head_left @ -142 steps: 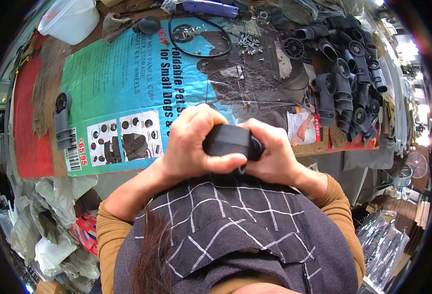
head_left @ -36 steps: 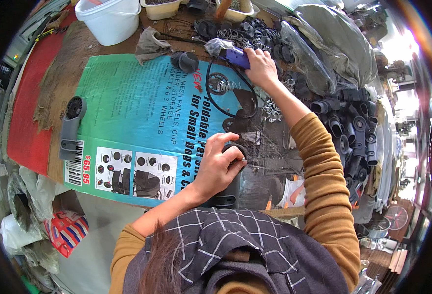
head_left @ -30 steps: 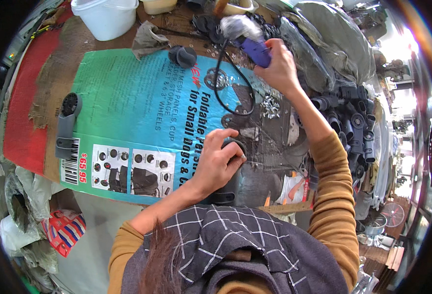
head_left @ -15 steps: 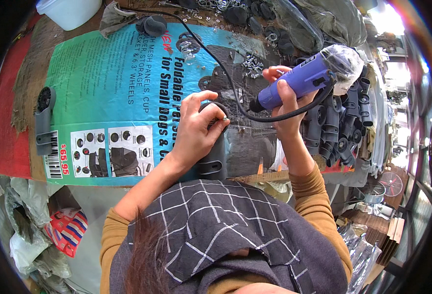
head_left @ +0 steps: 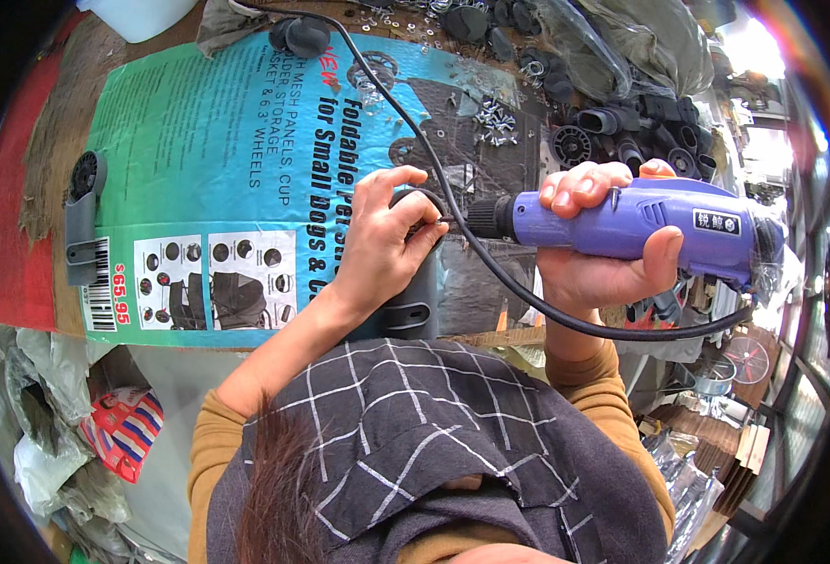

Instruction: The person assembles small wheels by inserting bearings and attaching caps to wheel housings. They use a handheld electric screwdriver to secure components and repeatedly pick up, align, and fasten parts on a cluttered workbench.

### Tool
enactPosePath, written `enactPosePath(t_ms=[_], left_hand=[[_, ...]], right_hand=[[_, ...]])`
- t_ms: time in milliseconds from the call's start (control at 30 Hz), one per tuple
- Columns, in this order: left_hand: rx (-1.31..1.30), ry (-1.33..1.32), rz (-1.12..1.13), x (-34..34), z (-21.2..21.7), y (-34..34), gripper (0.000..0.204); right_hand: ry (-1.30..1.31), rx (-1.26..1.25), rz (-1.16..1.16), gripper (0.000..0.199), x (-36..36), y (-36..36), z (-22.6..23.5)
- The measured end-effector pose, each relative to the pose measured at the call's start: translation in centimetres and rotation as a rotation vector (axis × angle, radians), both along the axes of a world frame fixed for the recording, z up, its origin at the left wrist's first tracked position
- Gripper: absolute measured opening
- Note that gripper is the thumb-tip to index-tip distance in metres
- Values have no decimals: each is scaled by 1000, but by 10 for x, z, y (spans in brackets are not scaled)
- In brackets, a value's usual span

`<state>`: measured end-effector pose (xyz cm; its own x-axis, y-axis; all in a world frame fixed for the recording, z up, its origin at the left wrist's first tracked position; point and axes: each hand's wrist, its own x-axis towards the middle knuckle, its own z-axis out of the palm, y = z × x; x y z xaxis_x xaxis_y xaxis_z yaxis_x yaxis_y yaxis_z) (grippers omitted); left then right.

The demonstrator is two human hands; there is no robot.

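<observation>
The left hand [head_left: 382, 240] pinches the top of a dark gray part [head_left: 415, 303] by the surface's [head_left: 46, 193] front edge — likely to keep it still. The right hand [head_left: 570, 274] wraps around a purple power driver [head_left: 678, 218], held sideways so its tip points at those fingers (its black cord [head_left: 490, 263] hangs in front).

The left grip [head_left: 387, 240] covered much of the dark gray bracket's [head_left: 413, 308] upper part, and the small piece it pinched could not be made out. The black cable [head_left: 504, 274] crossed in front of the purple driver's [head_left: 608, 233] tip, so whether that tip met the piece could not be told. The driver hid part of the right grip's [head_left: 577, 274] palm and some of the bracket pile [head_left: 683, 139] behind. The top edge cut off the white tub [head_left: 140, 17] and the cable's far end. The heaped screws [head_left: 497, 122] were too small to count.
</observation>
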<state>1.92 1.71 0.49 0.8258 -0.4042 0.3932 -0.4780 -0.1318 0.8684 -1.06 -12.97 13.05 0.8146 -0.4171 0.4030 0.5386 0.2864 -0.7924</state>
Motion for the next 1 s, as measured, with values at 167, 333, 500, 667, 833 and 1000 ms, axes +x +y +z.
enactPosePath(t_ms=[167,333,500,667,833,1000], left_hand=[[-3,-11,-1,1,0,-1,16],[3,-13,19,-1,1,0,17],[-32,58,13,-1,0,1,22],[-25,84,37,-1,-3,1,23],[-32,102,49,-2,-2,0,23],[-31,95,47,-1,-2,1,26]], right_hand=[[-18,-41,45,59,0,-2,-2],[12,-65,10,64,-4,3,-3],[-19,-197,75,67,-9,11,-3],[5,-255,79,70,-9,20,-5],[29,-300,108,69,-7,21,-5],[3,-396,140,68,-8,22,-4]])
